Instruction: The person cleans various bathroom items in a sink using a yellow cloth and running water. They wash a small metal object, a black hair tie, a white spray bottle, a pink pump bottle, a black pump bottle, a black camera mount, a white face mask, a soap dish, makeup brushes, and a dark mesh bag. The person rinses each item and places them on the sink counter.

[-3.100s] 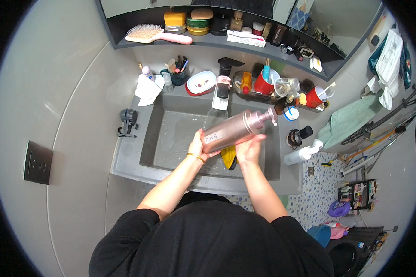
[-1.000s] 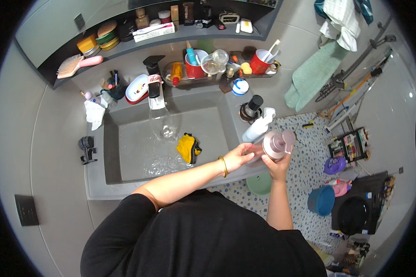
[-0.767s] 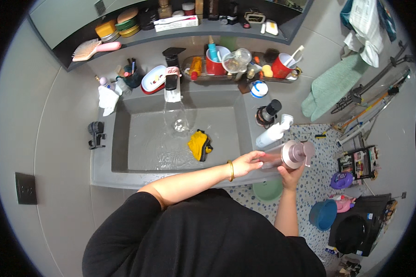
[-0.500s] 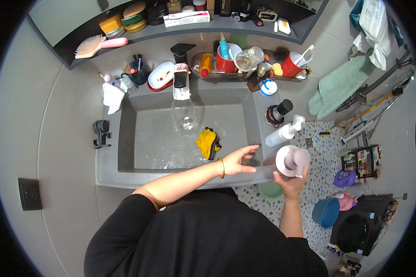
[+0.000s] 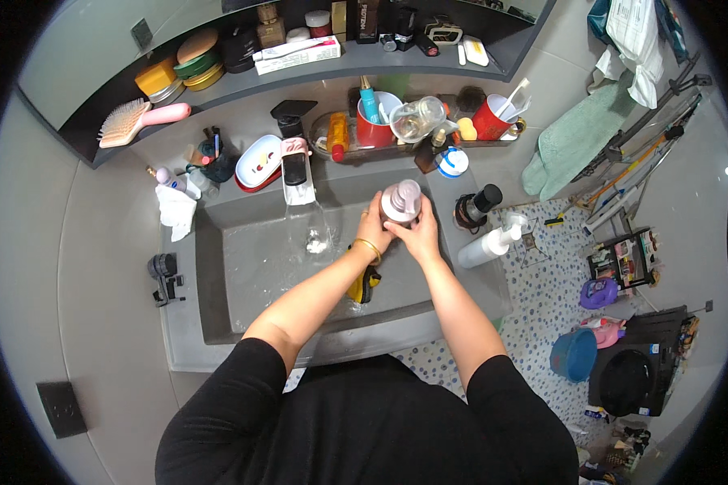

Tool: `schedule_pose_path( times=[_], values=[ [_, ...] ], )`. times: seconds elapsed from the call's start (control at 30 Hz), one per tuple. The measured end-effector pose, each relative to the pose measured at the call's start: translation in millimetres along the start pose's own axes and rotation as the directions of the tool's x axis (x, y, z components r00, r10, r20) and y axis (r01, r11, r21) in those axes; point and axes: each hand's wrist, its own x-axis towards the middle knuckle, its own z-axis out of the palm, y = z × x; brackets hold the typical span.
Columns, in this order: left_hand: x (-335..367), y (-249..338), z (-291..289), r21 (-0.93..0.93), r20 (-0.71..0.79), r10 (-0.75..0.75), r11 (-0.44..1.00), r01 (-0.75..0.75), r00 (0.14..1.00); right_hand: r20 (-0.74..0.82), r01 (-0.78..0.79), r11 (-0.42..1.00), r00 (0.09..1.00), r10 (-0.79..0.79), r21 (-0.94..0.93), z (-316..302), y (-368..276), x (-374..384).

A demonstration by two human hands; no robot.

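Note:
Both my hands are closed around a pale pink pump bottle [image 5: 401, 202] over the far right part of the grey sink [image 5: 251, 214]. My left hand [image 5: 370, 224], with a gold bangle at its wrist, grips the bottle's left side. On the other side, my right hand [image 5: 422, 237] wraps it from the right and front. Below my left wrist, a wet yellow cloth item with black trim [image 5: 366, 289] lies in the sink, partly hidden by the forearm. Water runs from the faucet [image 5: 298, 172] into the basin, to the left of my hands.
On the counter's right side stand a white pump bottle [image 5: 488, 245] and a black-capped bottle [image 5: 479, 206]. Red cups [image 5: 491, 121] and a glass jar [image 5: 417, 120] line the back ledge. A soap dish [image 5: 259, 162] sits left of the faucet, below a curved shelf [image 5: 364, 61].
The pump bottle has moved left from beyond the counter's right edge to over the sink. My left hand, open before, now grips it along with my right. The view has shifted slightly.

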Motion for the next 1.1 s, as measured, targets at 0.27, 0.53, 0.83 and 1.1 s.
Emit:
schedule_pose_path(
  times=[0.27, 0.53, 0.83, 1.1],
  values=[
    [30.2, -26.2, 34.3, -0.082, -0.062, -0.075, 0.994, 0.070, 0.995, 0.027, -0.012, 0.990, 1.000, 0.015, -0.137, -5.3, 20.9, 24.7],
    [-28.1, 18.8, 34.3, -0.095, -0.264, -0.184, 0.982, 0.165, 0.947, -0.240, 0.086, 0.889, 0.947, -0.213, -0.449, -81.6, -86.4, -86.6],
    [-67.0, 104.0, 70.1, -0.406, 0.203, 0.157, 0.912, -0.063, 0.967, -0.186, -0.203, 0.900, 0.973, 0.140, -0.386, -115.9, -83.3, -60.9],
    [-82.1, 15.3, 48.9, 0.023, -0.013, -0.046, 0.999, 0.046, 0.999, 0.059, -0.060, 0.892, 0.994, 0.096, -0.449, -38.7, -5.6, -54.9]
  ],
)
